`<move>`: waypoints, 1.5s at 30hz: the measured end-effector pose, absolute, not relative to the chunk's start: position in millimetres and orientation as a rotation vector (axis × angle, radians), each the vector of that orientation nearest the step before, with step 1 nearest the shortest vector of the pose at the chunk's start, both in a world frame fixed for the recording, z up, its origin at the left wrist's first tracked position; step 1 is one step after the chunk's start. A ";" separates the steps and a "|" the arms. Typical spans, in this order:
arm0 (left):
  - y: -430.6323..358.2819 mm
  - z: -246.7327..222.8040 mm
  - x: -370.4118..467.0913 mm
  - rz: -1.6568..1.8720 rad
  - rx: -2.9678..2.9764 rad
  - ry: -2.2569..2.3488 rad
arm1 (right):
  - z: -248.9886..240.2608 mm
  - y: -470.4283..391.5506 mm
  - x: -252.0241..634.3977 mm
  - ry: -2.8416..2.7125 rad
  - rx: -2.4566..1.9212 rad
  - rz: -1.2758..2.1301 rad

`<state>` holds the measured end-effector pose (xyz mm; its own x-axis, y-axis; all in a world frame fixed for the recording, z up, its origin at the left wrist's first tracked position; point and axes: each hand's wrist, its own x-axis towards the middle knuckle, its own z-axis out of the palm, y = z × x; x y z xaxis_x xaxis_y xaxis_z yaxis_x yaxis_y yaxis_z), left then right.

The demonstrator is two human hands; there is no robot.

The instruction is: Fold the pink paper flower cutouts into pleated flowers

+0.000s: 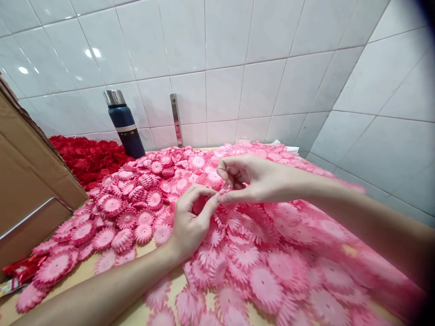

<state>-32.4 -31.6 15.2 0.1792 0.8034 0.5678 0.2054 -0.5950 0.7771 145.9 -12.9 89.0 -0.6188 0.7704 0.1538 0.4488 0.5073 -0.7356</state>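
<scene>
"Pinching what, those hands?"
"Left hand (192, 222) and right hand (258, 179) meet at the fingertips on a half-hidden pink piece (224, 189), above the petal pile (265, 281) on the counter (147, 248)."
"How will it handle?"
"Probably light, soft, easily creased; grip near its centre, not the edge."

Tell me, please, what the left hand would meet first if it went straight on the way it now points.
Most likely the thumb of the right hand, just ahead of the left hand, with a small pink piece close by; this single view leaves unclear whether the hands touch.
</scene>
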 end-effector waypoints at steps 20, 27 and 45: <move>-25.9 12.6 -35.6 1.437 1.756 0.963 | 121.9 -5.7 208.0 -2.239 -1.134 1.174; -24.0 11.6 -31.7 1.415 1.661 0.938 | 123.5 -8.4 195.2 -2.290 -1.102 1.009; -26.3 13.2 -34.9 1.323 1.665 0.861 | 100.2 -20.9 141.5 -2.480 -0.864 0.264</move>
